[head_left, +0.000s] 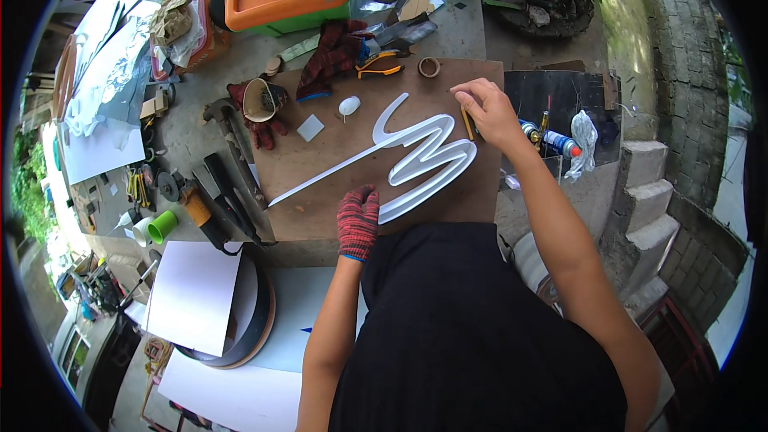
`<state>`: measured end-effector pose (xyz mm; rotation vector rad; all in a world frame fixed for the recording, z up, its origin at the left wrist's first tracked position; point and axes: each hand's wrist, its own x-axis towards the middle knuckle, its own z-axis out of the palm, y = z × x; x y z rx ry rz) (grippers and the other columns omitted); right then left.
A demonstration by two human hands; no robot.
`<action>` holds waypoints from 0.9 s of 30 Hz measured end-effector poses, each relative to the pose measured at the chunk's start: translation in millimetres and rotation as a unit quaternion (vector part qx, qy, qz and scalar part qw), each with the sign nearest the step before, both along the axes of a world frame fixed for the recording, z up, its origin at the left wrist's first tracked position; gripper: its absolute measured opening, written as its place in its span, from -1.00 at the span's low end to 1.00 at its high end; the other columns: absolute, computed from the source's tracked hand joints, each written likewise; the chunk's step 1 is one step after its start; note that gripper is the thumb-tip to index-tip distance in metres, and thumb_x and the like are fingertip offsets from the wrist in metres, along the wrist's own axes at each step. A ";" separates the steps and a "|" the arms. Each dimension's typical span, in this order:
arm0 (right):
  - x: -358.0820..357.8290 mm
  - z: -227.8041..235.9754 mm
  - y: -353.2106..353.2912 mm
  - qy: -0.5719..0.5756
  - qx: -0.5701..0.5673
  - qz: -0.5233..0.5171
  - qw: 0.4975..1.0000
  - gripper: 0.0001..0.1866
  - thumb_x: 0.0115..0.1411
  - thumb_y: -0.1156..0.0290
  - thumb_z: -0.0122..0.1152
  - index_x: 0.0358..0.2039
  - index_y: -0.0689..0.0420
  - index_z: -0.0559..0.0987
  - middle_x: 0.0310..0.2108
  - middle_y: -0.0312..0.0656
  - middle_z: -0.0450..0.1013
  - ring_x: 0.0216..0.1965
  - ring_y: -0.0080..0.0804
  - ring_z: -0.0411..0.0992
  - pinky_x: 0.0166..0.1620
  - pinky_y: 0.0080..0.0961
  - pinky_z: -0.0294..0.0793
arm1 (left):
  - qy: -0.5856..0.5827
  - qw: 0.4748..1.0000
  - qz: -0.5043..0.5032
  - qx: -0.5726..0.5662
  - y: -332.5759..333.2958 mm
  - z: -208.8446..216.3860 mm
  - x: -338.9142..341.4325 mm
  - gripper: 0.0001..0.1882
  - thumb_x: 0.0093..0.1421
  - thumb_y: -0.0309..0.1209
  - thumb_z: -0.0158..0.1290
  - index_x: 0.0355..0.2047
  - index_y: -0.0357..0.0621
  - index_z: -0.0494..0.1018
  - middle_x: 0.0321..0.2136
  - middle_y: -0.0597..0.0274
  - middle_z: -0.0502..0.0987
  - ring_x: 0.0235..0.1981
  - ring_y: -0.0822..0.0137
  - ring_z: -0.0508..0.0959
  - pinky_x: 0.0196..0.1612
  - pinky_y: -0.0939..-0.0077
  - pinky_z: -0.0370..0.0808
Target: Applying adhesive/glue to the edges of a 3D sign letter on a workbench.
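Observation:
A white, raised-edged piece shaped like a flowing script letter (424,152) lies on a brown board (320,168) in front of me. My left hand (358,222) wears a red and black knit glove; its fingers are bunched against the lower left end of the white piece. My right hand (490,112) is bare and hovers past the piece's upper right side, thumb and fingers apart. Just below those fingertips is a slim yellow stick-like tool (467,123), apparently lying on the board. A white rounded object (349,106) and a small pale square (310,128) rest left of the piece.
Beyond the board are a brown cup (430,68), orange-handled pliers (380,70), a glove (330,60) and an orange toolbox (288,0). A tub (260,100), a hammer (236,144) and an angle grinder (196,206) line the left. Spray cans (560,142) lie right.

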<state>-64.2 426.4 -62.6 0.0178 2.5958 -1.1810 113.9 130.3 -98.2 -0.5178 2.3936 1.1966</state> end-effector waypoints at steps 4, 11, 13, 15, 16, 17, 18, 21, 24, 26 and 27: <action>31.5 18.1 16.2 0.063 0.013 -0.030 0.997 -0.80 0.39 0.36 0.18 -0.15 0.21 0.67 -0.21 -0.12 0.58 -0.14 -0.24 0.51 -0.03 -0.38 0.46 | 0.033 0.996 -0.061 -0.055 0.1 6.1 0.7 -0.74 0.36 -0.33 0.11 -0.06 -0.19 0.64 -0.17 -0.06 0.65 -0.08 0.01 0.63 0.07 0.21 0.51; 118.3 28.1 3.7 0.038 -0.031 -0.009 0.999 -0.85 0.32 0.41 0.22 -0.20 0.20 0.65 -0.25 -0.08 0.55 -0.14 -0.06 0.49 -0.04 -0.23 0.46 | 0.050 0.998 -0.021 0.039 1.7 15.9 5.3 -0.73 0.43 -0.34 0.04 -0.02 -0.21 0.61 -0.15 0.00 0.66 -0.07 0.12 0.65 0.11 0.24 0.51; 136.6 28.7 -7.4 -0.010 -0.066 0.031 0.997 -0.86 0.30 0.43 0.23 -0.20 0.20 0.64 -0.24 -0.08 0.55 -0.14 -0.04 0.50 -0.04 -0.20 0.48 | -0.012 0.940 0.154 0.304 8.6 20.7 7.9 -0.69 0.50 -0.36 -0.07 0.04 -0.28 0.57 -0.08 0.03 0.66 -0.01 0.20 0.64 0.17 0.28 0.51; 149.2 31.3 -18.3 -0.019 -0.078 0.045 0.996 -0.86 0.29 0.42 0.24 -0.20 0.19 0.64 -0.23 -0.08 0.55 -0.13 -0.04 0.50 -0.04 -0.19 0.49 | -0.014 0.932 0.141 0.333 11.6 28.2 10.0 -0.67 0.52 -0.36 -0.11 0.06 -0.31 0.54 -0.05 0.02 0.65 0.02 0.20 0.63 0.20 0.28 0.50; 154.1 32.1 -22.8 -0.030 -0.087 0.060 0.994 -0.86 0.29 0.42 0.24 -0.20 0.19 0.63 -0.23 -0.08 0.56 -0.12 -0.03 0.51 -0.03 -0.18 0.49 | -0.019 0.922 0.130 0.364 13.8 33.0 11.2 -0.65 0.53 -0.36 -0.14 0.09 -0.33 0.52 -0.02 0.01 0.65 0.05 0.20 0.62 0.23 0.29 0.49; 158.2 30.7 -26.6 -0.026 -0.089 0.058 0.994 -0.86 0.29 0.42 0.24 -0.20 0.19 0.63 -0.23 -0.08 0.56 -0.12 -0.03 0.51 -0.03 -0.18 0.49 | -0.017 0.923 0.126 0.363 16.8 38.3 12.5 -0.65 0.53 -0.36 -0.14 0.09 -0.33 0.52 -0.02 0.01 0.65 0.05 0.20 0.62 0.23 0.29 0.49; 161.0 29.4 -30.5 -0.024 -0.097 0.076 0.992 -0.86 0.28 0.42 0.25 -0.19 0.18 0.63 -0.22 -0.09 0.56 -0.11 -0.04 0.51 -0.02 -0.19 0.50 | -0.023 0.921 0.108 0.373 20.5 44.7 14.0 -0.65 0.53 -0.36 -0.14 0.10 -0.34 0.51 -0.01 0.00 0.64 0.07 0.19 0.61 0.23 0.29 0.49; 168.2 31.8 -37.3 -0.014 -0.113 0.100 0.988 -0.84 0.26 0.42 0.28 -0.17 0.16 0.63 -0.21 -0.08 0.57 -0.12 -0.05 0.53 -0.02 -0.20 0.52 | -0.034 0.918 0.070 0.388 27.9 59.3 24.3 -0.66 0.53 -0.38 -0.14 0.10 -0.34 0.51 0.01 -0.03 0.63 0.11 0.18 0.60 0.25 0.28 0.47; 172.3 35.7 -37.9 -0.039 -0.142 0.107 0.983 -0.83 0.25 0.43 0.29 -0.16 0.16 0.62 -0.21 -0.08 0.57 -0.15 -0.07 0.54 -0.04 -0.20 0.52 | -0.032 0.928 0.019 0.371 31.7 71.3 34.6 -0.66 0.52 -0.41 -0.16 0.12 -0.33 0.50 0.02 -0.02 0.63 0.13 0.19 0.59 0.26 0.31 0.45; 175.0 38.6 -35.9 -0.063 -0.146 0.125 0.979 -0.79 0.26 0.44 0.29 -0.11 0.17 0.61 -0.21 -0.08 0.58 -0.16 -0.10 0.57 -0.03 -0.21 0.54 | -0.040 0.938 -0.017 0.345 35.2 82.3 37.3 -0.65 0.51 -0.44 -0.17 0.15 -0.31 0.49 0.05 -0.01 0.62 0.14 0.21 0.59 0.26 0.35 0.44; 176.6 40.2 -35.2 -0.058 -0.146 0.123 0.980 -0.79 0.26 0.44 0.29 -0.11 0.17 0.61 -0.21 -0.08 0.58 -0.16 -0.10 0.57 -0.03 -0.21 0.54 | -0.037 0.938 -0.021 0.344 36.4 86.7 37.6 -0.65 0.51 -0.44 -0.17 0.15 -0.31 0.49 0.05 -0.01 0.62 0.14 0.21 0.59 0.26 0.35 0.44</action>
